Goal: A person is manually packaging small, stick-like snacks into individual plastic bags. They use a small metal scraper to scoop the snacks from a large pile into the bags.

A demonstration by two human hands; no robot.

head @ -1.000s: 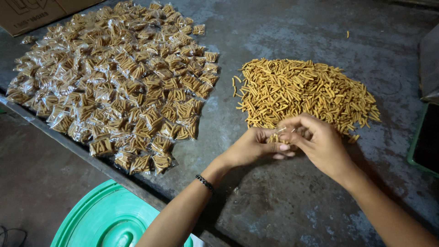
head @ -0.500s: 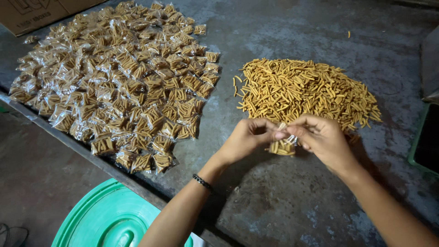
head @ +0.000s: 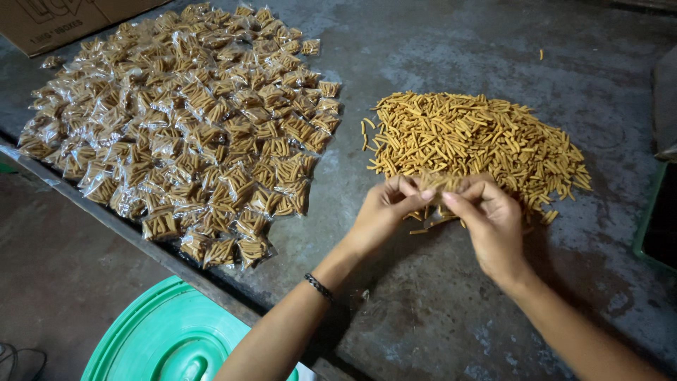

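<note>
My left hand (head: pixel 384 212) and my right hand (head: pixel 490 219) meet over the near edge of a loose heap of yellow stick snacks (head: pixel 479 141) on the grey table (head: pixel 423 296). Together they hold a small clear packet of sticks (head: pixel 438 185), fingers pinching its top. A dark bracelet sits on my left wrist. To the left lies a wide spread of several filled clear packets (head: pixel 190 134), each holding a bunch of the same sticks.
A green plastic lid (head: pixel 169 339) sits below the table's front edge. A cardboard box (head: pixel 63 21) stands at the back left. A dark green container edge (head: pixel 656 219) shows at the right. One stray stick (head: pixel 541 53) lies at the back.
Both hands have lifted slightly and moved toward the heap, with the small packet now raised between the fingertips. The piles have not moved.
</note>
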